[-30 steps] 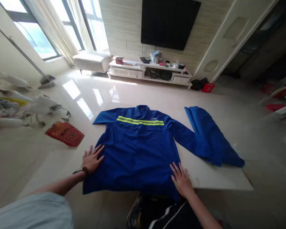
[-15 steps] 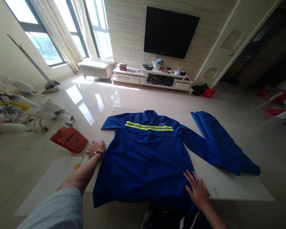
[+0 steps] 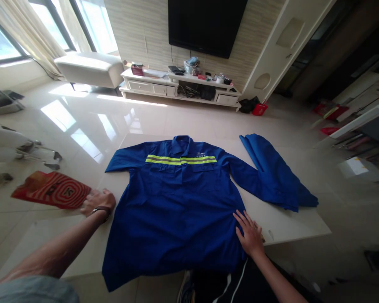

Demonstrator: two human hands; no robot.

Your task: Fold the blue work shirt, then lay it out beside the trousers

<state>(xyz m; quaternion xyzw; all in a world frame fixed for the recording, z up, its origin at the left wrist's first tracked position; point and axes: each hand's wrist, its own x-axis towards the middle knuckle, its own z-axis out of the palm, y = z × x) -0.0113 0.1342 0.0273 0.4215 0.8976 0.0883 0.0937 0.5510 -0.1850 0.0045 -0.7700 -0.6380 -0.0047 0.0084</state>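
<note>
well, right hand [image 3: 251,237] flat on jacket [image 3: 177,202] hem near table [image 3: 290,227] edge.

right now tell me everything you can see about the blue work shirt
The blue work shirt lies flat and face up on the white table, collar away from the person. It looks like a woven cloth, with a yellow reflective stripe across the chest. Its hem hangs over the near edge. The right hand rests flat on its lower corner; the left hand is at its other side edge.

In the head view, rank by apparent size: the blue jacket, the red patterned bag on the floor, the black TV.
1. blue jacket, largest by far.
2. black TV, cropped at the top and farther away, so understated.
3. red patterned bag, smallest.
</note>
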